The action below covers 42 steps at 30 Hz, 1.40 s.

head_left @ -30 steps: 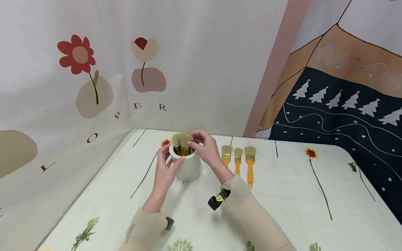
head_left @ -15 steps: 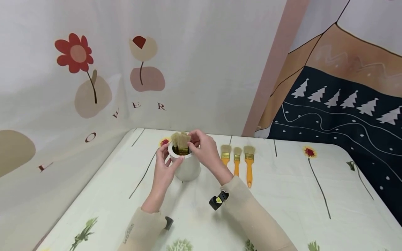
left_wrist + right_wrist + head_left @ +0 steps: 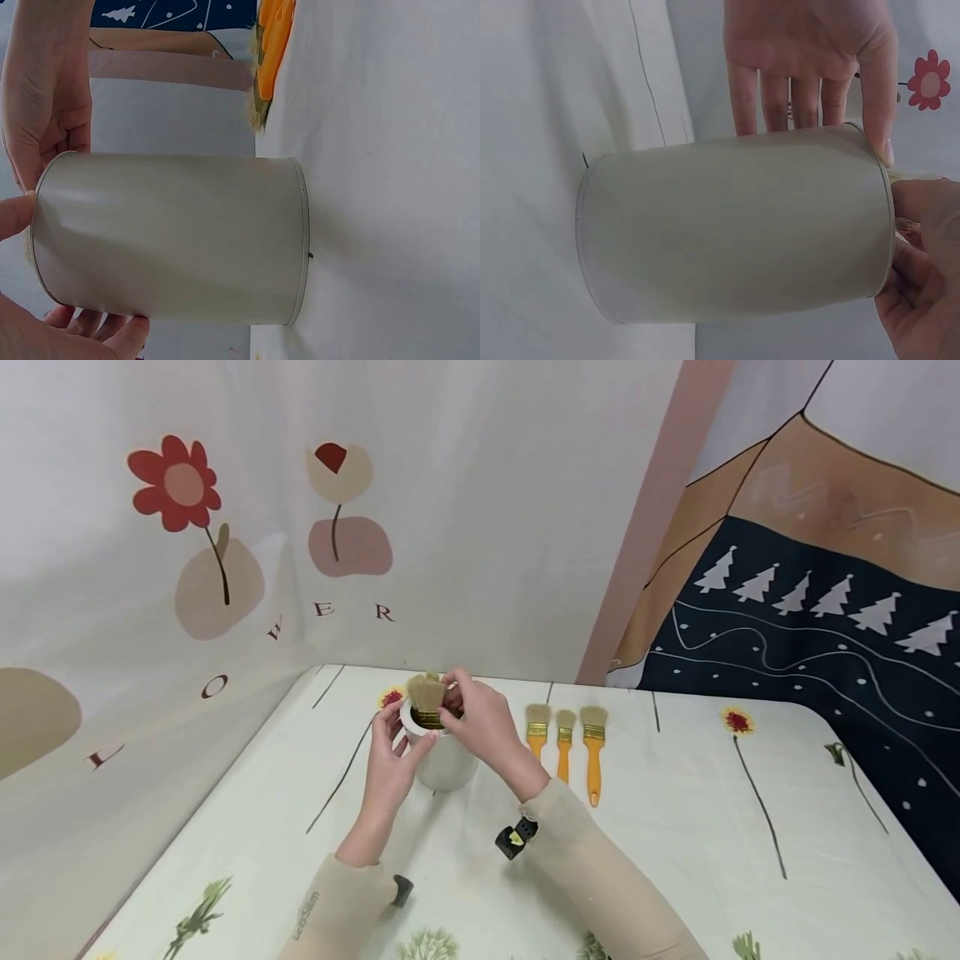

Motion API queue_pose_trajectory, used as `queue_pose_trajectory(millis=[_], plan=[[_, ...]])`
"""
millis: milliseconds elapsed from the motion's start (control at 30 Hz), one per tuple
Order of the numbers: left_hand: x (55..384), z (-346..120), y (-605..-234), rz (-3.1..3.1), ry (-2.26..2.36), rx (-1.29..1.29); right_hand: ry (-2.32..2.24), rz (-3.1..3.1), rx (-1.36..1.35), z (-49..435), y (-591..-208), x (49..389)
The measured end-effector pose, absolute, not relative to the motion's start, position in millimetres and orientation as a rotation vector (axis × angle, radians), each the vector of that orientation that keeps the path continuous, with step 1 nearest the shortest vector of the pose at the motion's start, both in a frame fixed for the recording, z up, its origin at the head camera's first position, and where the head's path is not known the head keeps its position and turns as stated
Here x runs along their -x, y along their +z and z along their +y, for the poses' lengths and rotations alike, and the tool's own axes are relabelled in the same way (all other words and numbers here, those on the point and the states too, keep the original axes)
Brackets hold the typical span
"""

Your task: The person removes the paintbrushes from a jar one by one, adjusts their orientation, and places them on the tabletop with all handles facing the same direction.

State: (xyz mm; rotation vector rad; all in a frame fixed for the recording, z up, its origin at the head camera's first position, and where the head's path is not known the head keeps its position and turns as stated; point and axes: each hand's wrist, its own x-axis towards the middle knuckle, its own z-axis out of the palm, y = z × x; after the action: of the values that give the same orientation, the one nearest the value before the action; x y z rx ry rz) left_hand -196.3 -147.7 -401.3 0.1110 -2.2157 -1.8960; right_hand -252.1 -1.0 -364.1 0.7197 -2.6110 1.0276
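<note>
A pale cylindrical canister (image 3: 444, 766) stands upright on the tablecloth, with bristles of paintbrushes (image 3: 427, 693) showing above its rim. My left hand (image 3: 392, 768) grips it from the left, thumb at the rim and fingers along the side, as the right wrist view of that hand (image 3: 806, 45) confirms. At the mouth, my right hand (image 3: 487, 718) pinches a paintbrush near the bristles; the brush handles are hidden inside. In the left wrist view the canister (image 3: 172, 236) covers most of what the right fingers do.
Right of the canister lie three orange-handled paintbrushes, a left one (image 3: 537, 727), a smaller middle one (image 3: 566, 735) and a right one (image 3: 593, 747). The flower-print tablecloth (image 3: 667, 835) reaches back to a printed curtain (image 3: 480, 527).
The right hand has shifted slightly left over the canister's mouth, and the bristles there are bunched closer together, further left. The left hand keeps its hold; the loose paintbrushes stay in place.
</note>
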Motion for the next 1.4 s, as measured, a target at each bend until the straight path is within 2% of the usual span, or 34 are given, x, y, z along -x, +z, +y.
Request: queue_pose_trajectory(millis=[800,1133,1400], plan=[[198,-146,-403,-2.231,-1.900,-0.157,1.629,-2.175,-0.739,12,-367,257],[198,-146,-401,-2.229,-1.899,-0.146,1.794,-2.035,-0.599,25,-344,256],[198,-147,-400,-2.234,-1.901,-0.150,1.852,-1.860,-0.598,37,-323,254]])
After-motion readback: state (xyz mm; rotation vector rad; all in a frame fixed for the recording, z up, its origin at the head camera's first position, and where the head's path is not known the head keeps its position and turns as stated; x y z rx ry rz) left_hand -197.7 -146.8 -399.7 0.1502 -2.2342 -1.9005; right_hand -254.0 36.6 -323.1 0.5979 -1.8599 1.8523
